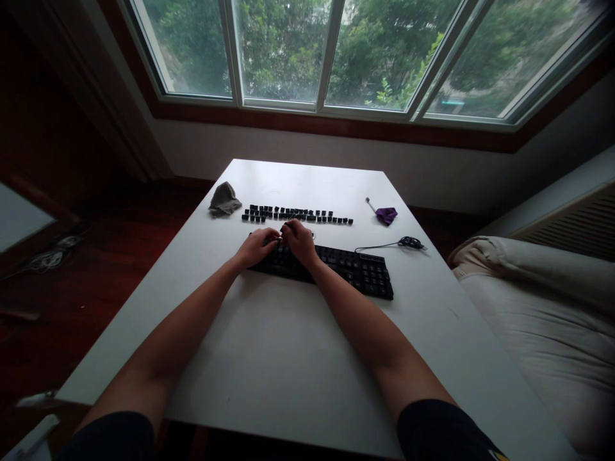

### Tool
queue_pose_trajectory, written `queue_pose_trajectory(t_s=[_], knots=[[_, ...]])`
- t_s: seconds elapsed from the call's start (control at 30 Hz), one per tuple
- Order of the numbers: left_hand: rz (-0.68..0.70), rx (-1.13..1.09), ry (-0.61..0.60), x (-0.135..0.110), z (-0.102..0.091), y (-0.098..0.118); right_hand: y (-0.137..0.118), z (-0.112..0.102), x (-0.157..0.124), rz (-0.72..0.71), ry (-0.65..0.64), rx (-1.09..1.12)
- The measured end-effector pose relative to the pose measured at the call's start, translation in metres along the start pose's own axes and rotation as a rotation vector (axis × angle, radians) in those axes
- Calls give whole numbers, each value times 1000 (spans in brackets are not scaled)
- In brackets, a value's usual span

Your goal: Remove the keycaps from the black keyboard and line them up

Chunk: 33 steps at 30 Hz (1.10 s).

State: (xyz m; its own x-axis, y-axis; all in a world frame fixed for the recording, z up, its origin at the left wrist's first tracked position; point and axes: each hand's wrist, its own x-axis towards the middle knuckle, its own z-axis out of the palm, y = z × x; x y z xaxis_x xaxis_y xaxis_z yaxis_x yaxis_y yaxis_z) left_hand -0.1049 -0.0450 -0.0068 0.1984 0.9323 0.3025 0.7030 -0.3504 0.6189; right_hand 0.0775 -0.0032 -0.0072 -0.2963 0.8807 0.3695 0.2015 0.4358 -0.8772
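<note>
A black keyboard (pixel 355 269) lies across the middle of the white table (pixel 288 358). My left hand (pixel 257 246) rests on the keyboard's left end with its fingers curled. Close beside it, my right hand (pixel 298 240) is closed over the upper left part of the keyboard, and a small wire tool seems to show at its far side. What either hand grips is too small to make out. Behind the keyboard, several loose black keycaps (pixel 295 215) lie in rows.
A crumpled grey cloth (pixel 223 200) lies at the keycaps' left. A purple brush (pixel 384 214) and the keyboard's coiled cable (pixel 410 242) are at the right. A pale sofa (pixel 538 307) stands right of the table, with windows beyond.
</note>
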Motion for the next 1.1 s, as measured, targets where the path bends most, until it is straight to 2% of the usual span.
queue_pose_trajectory(t_s=[0.27, 0.5, 0.73, 0.93, 1.1], knots=[[-17, -128, 23, -2, 1, 6, -1, -1, 0, 0, 3, 18], [-11, -377, 59, 0, 5, 1, 1, -1, 1, -21, 12, 55], [-15, -585, 40, 0, 2, 4, 3, 0, 3, -4, 35, 127], [15, -517, 53, -1, 2, 6, 3, -1, 3, -15, 63, 132], [46, -343, 135, -1, 6, 8, 7, -1, 5, 5, 76, 128]])
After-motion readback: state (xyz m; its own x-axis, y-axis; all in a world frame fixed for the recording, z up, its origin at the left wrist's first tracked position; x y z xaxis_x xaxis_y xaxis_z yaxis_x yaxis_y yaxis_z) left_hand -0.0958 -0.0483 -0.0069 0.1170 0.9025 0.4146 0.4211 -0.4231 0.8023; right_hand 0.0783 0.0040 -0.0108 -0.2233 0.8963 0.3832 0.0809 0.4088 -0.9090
